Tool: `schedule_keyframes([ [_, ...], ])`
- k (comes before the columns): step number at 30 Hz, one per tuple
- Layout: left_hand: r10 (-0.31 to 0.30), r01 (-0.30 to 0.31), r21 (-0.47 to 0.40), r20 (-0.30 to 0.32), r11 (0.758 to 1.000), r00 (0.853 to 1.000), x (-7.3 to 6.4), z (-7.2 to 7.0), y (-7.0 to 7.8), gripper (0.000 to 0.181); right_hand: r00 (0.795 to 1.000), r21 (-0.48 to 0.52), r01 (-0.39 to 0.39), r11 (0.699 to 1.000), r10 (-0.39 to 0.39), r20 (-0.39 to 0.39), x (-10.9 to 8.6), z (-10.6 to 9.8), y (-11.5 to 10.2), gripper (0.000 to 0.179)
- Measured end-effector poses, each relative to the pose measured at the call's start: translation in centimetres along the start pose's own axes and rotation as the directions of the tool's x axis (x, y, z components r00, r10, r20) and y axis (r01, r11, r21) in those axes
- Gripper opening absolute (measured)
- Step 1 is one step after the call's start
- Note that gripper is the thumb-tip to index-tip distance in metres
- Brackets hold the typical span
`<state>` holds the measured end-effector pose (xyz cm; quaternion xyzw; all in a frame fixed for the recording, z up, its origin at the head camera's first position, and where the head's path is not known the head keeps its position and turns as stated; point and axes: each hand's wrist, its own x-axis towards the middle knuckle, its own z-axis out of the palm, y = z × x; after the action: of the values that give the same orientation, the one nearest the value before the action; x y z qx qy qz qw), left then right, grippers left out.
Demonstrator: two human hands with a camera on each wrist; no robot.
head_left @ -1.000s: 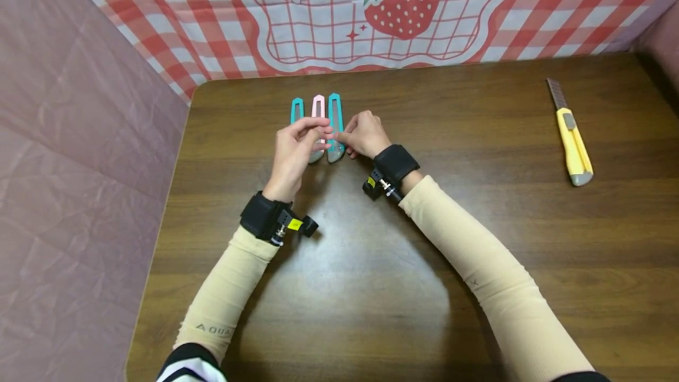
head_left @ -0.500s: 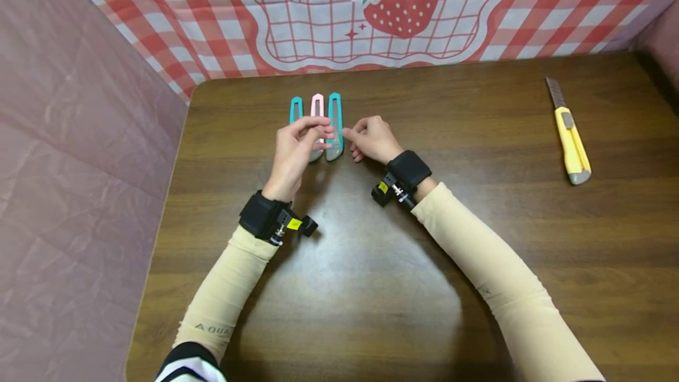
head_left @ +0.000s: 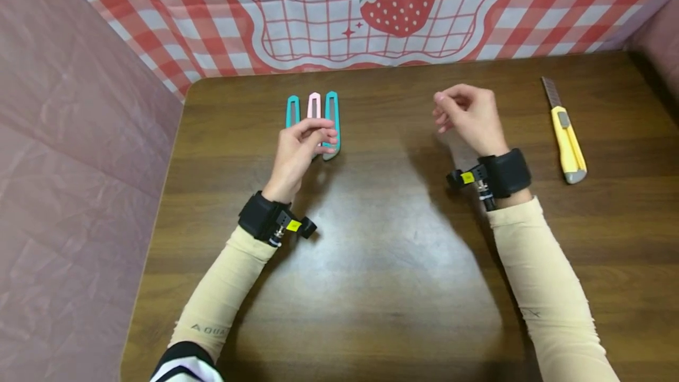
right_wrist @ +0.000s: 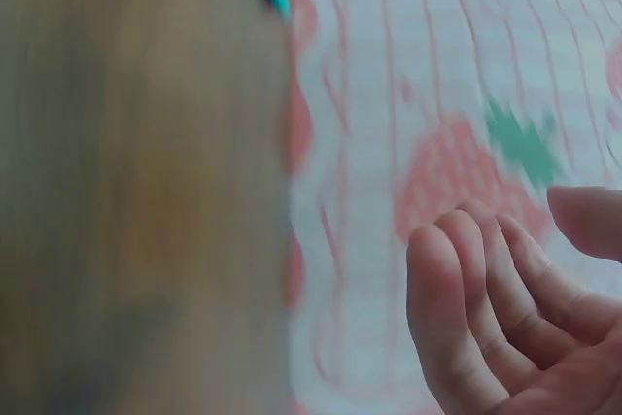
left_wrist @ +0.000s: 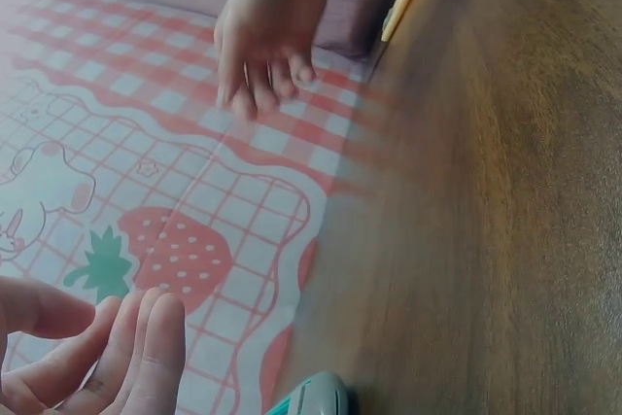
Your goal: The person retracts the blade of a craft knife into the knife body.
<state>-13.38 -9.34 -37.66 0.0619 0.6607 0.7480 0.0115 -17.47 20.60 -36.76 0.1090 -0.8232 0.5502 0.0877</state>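
Dark brown and wood-grained, a table (head_left: 371, 287) is filling most of the head view. Behind it, a red-and-white checked cloth (head_left: 212, 16) printed with a large strawberry is hanging, while creased dusty-pink fabric (head_left: 69, 193) is covering the left side. Two cream fabric sleeves (head_left: 546, 282) are stretching over the tabletop. The right hand (head_left: 469, 117) is hovering there, its fingers loosely bending and grasping nothing. The left hand (head_left: 297, 152), likewise unladen with relaxed, bent fingers, is partly hiding three slim cutters. A yellow box cutter (head_left: 567, 137), blade extended, is lying to the right. Under the left hand, a pink cutter (head_left: 314, 96) is lying between two teal cutters (head_left: 337, 122).
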Motion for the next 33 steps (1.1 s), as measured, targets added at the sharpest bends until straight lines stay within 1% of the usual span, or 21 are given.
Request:
schedule_keyframes([
  [2, -0.002, 0.002, -0.008, 0.01, 1.0, 1.0, 0.1, 0.0, -0.3, 0.016, 0.995, -0.082, 0.01, 0.997, -0.017, -0.094, -0.3, -2.4, 0.3, 0.021],
  [3, -0.002, 0.002, -0.01, 0.015, 1.0, 1.0, 0.2, 0.0, -0.5, 0.016, 0.989, -0.143, 0.001, 0.99, -0.021, -0.144, -0.5, -3.6, 0.4, 0.022],
  [4, 0.001, -0.001, -0.01, 0.019, 1.0, 1.0, 0.2, 0.1, -0.7, 0.015, 0.981, -0.213, -0.013, 0.977, -0.029, -0.192, -0.7, -4.6, 0.6, 0.025],
  [5, 0.005, -0.005, -0.008, 0.02, 1.0, 1.0, 0.2, 0.1, -0.8, 0.015, 0.971, -0.291, -0.044, 0.956, -0.028, -0.237, -0.9, -5.7, 0.7, 0.026],
  [6, 0.008, -0.008, -0.006, 0.022, 1.0, 1.0, 0.3, 0.1, -0.9, 0.015, 0.96, -0.363, -0.084, 0.928, -0.023, -0.28, -1.2, -6.8, 0.9, 0.028],
  [8, 0.014, -0.014, -0.007, 0.023, 1.0, 1.0, 0.3, 0.2, -1.1, 0.015, 0.933, -0.476, -0.179, 0.861, -0.005, -0.359, -1.7, -8.8, 1.2, 0.032],
  [10, 0.013, -0.013, -0.009, 0.025, 1.0, 1.0, 0.3, 0.3, -1.2, 0.015, 0.903, -0.535, -0.29, 0.793, 0.041, -0.428, -2.0, -10.7, 1.6, 0.036],
  [12, 0.013, -0.013, -0.015, 0.032, 1.0, 0.999, 0.3, 0.4, -1.3, 0.015, 0.874, -0.555, -0.393, 0.733, 0.11, -0.473, -2.4, -12.7, 2.1, 0.038],
  [14, 0.012, -0.011, -0.02, 0.04, 1.0, 0.999, 0.2, 0.4, -1.4, 0.015, 0.842, -0.56, -0.493, 0.666, 0.202, -0.5, -2.8, -14.5, 2.8, 0.04],
  [16, 0.014, -0.013, -0.025, 0.049, 1.0, 0.999, 0.2, 0.4, -1.4, 0.016, 0.822, -0.579, -0.555, 0.597, 0.29, -0.49, -3.5, -16.0, 3.7, 0.046],
  [17, 0.018, -0.016, -0.023, 0.052, 1.0, 0.998, 0.1, 0.5, -1.5, 0.016, 0.811, -0.579, -0.581, 0.573, 0.342, -0.475, -3.8, -16.7, 4.2, 0.05],
  [19, 0.02, -0.019, -0.024, 0.055, 1.0, 0.998, 0.1, 0.5, -1.5, 0.016, 0.776, -0.57, -0.631, 0.526, 0.449, -0.443, -4.6, -17.7, 5.1, 0.06],
  [20, 0.023, -0.022, -0.023, 0.057, 0.999, 0.998, 0.1, 0.4, -1.5, 0.016, 0.761, -0.567, -0.646, 0.511, 0.491, -0.424, -5.1, -18.1, 5.5, 0.065],
  [22, 0.025, -0.024, -0.025, 0.06, 0.999, 0.998, 0.0, 0.4, -1.6, 0.016, 0.723, -0.56, -0.676, 0.479, 0.575, -0.382, -5.8, -18.6, 6.1, 0.073],
  [23, 0.024, -0.023, -0.026, 0.062, 0.999, 0.998, 0.0, 0.4, -1.6, 0.016, 0.706, -0.557, -0.688, 0.465, 0.605, -0.367, -6.0, -18.8, 6.4, 0.076],
  [24, 0.023, -0.021, -0.029, 0.063, 0.999, 0.998, 0.0, 0.4, -1.6, 0.016, 0.696, -0.557, -0.693, 0.458, 0.627, -0.351, -6.1, -19.0, 6.7, 0.078],
  [25, 0.028, -0.026, -0.029, 0.066, 0.999, 0.997, 0.0, 0.4, -1.6, 0.016, 0.694, -0.564, -0.689, 0.455, 0.64, -0.331, -6.3, -19.1, 6.9, 0.081],
  [28, 0.03, -0.028, -0.027, 0.07, 0.999, 0.997, 0.0, 0.4, -1.6, 0.016, 0.704, -0.592, -0.659, 0.463, 0.656, -0.271, -6.4, -19.4, 7.5, 0.086],
  [30, 0.033, -0.032, -0.02, 0.072, 0.999, 0.997, 0.0, 0.4, -1.6, 0.017, 0.718, -0.605, -0.638, 0.477, 0.653, -0.242, -6.3, -19.6, 7.7, 0.088],
  [33, 0.029, -0.028, -0.016, 0.073, 0.999, 0.997, 0.0, 0.4, -1.5, 0.017, 0.731, -0.609, -0.619, 0.496, 0.647, -0.217, -6.1, -19.7, 8.0, 0.086],
])
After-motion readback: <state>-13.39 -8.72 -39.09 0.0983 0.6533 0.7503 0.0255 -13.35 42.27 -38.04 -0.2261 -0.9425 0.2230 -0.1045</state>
